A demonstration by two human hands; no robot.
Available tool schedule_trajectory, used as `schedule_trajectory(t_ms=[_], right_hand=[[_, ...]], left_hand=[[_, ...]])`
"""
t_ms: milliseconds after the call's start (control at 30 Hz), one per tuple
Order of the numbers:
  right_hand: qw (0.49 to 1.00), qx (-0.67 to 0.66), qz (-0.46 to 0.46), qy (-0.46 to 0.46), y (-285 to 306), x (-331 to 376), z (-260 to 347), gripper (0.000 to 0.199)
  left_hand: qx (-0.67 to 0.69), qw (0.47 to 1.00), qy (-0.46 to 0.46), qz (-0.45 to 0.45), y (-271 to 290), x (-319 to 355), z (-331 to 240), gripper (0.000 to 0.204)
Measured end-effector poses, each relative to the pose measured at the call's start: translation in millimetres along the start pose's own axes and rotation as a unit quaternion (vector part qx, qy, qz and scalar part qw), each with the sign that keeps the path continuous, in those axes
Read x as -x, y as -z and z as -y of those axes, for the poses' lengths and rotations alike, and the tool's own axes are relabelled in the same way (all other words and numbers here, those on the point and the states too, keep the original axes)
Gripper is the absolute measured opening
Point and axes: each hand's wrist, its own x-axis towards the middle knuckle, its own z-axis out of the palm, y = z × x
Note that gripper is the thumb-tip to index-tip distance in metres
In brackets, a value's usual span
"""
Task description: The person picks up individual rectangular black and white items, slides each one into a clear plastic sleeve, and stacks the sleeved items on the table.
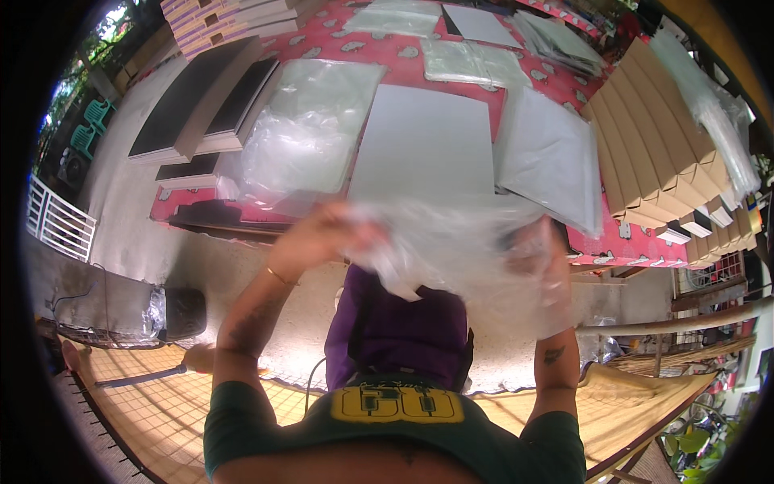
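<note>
A clear plastic bag [451, 242] is stretched crumpled between my two hands, above my lap at the table's near edge. The fingers of my left hand [334, 234] are closed on its left end. My right hand [534, 246] is at the other end, behind or inside the film, which hangs over the wrist and blurs its fingers. Just beyond the bag lies a flat white sheet or board [423, 141]. Left of it is a pile of clear plastic bags [310, 121]; to the right, a stack of white sheets in plastic [552, 153].
Dark-covered stacks [189, 105] stand at the table's left, with purple-edged stacks [218, 20] behind. Brown cardboard pieces [653, 133] line the right side, with plastic sleeves [709, 109] on them. More plastic packs [472, 63] lie farther back on the pink patterned tablecloth [387, 64].
</note>
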Motion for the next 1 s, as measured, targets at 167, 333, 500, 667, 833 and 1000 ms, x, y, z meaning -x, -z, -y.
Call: schedule_trajectory(t_ms=[167, 333, 500, 667, 833, 1000], right_hand=[[0.984, 0.020, 0.129, 0.119, 27.0, 11.2, -39.0, 0.040], [0.998, -0.033, 0.011, -0.047, -18.0, 34.6, -24.4, 0.044], [0.987, 0.052, 0.148, -0.046, -27.0, 46.1, -49.4, 0.032], [0.989, -0.096, -0.035, -0.111, -43.6, 59.8, -37.3, 0.027], [0.914, 0.186, -0.361, 0.006, -80.0, 42.7, -70.2, 0.037], [0.860, 0.255, -0.438, 0.065, -92.3, 26.7, -82.9, 0.052]], left_hand=[[0.444, 0.875, 0.089, 0.170, 21.2, -1.0, 19.6, 0.049], [0.003, 0.999, 0.012, 0.041, -3.2, 28.7, 24.2, 0.030], [0.187, 0.968, 0.162, 0.040, 28.7, 60.5, 47.2, 0.024], [0.390, 0.918, 0.053, -0.043, 0.9, 68.6, 28.4, 0.053], [0.081, 0.959, 0.060, -0.265, -21.8, 60.3, 61.5, 0.035], [-0.071, 0.916, 0.063, -0.389, -35.2, 55.7, 72.7, 0.032]])
